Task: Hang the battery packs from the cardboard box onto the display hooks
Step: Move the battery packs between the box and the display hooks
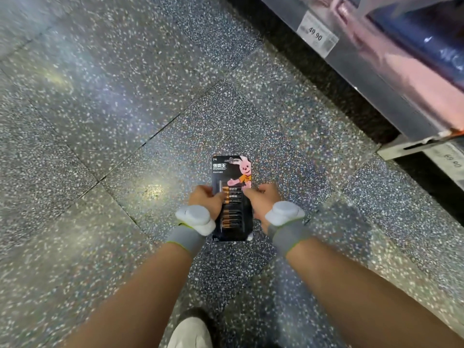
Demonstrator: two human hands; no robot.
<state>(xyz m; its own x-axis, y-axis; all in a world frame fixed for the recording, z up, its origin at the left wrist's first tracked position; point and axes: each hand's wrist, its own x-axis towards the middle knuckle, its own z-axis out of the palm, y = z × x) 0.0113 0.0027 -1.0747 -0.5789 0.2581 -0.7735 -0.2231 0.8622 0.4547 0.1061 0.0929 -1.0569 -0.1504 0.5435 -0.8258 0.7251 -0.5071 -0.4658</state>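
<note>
A black battery pack (pixel 232 172) with a pink bunny printed on it and several gold-and-black cells is held flat in front of me above the floor. My left hand (pixel 206 200) grips its left edge, thumb on the front over the cells. My right hand (pixel 261 200) grips its right edge the same way. Both wrists wear grey bands with white devices. Neither the cardboard box nor the display hooks are in view.
A speckled terrazzo floor (pixel 100 121) fills most of the view. A shop shelf edge (pixel 364 79) with a price tag (pixel 316 33) reading 49.90 runs along the upper right, pink packaged goods on it. My shoe (pixel 190 332) shows at the bottom.
</note>
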